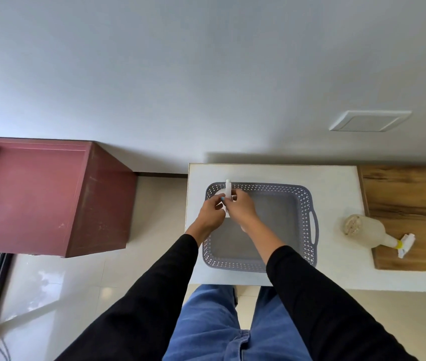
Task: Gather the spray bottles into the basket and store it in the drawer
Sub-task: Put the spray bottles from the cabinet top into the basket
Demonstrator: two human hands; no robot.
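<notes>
A grey perforated basket sits on the white counter. Both my hands meet over its far left corner. My left hand and my right hand together grip a white spray bottle, whose nozzle sticks up between the fingers; its body is mostly hidden behind my hands. A second spray bottle, translucent with a yellow collar and white trigger head, lies on its side to the right of the basket, across the edge of the wooden surface.
A dark red cabinet stands to the left, apart from the counter, with glossy white floor between. A wall runs behind the counter, with a white vent panel.
</notes>
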